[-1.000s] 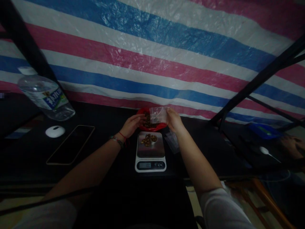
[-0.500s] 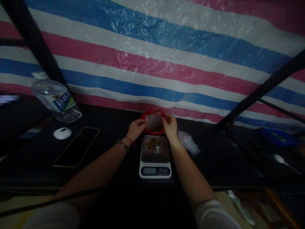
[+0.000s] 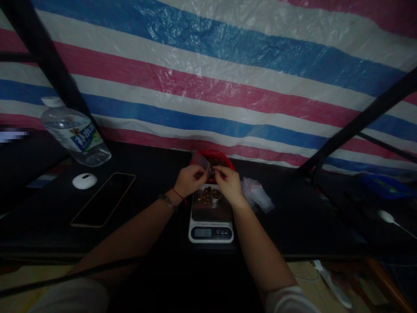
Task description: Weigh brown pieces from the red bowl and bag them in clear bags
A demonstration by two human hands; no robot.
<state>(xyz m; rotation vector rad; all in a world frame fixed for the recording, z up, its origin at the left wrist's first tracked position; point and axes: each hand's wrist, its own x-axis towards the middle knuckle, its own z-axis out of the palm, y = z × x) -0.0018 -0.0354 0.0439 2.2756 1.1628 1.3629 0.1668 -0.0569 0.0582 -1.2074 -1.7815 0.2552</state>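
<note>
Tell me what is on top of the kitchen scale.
On the kitchen scale platform lie loose brown pieces beside a small cup. The right hand covers the platform's far right corner.

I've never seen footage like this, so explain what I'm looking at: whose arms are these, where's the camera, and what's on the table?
The camera sits on a person's head, looking down at their own bare arms. The left hand and right hand together pinch a small clear plastic bag above a digital kitchen scale, which carries a small cup and brownish pieces. Behind it is a red bowl. On the dark table lie spare bags, a phone, a white puck-shaped object and a water bottle. A striped tarp hangs behind.
</note>
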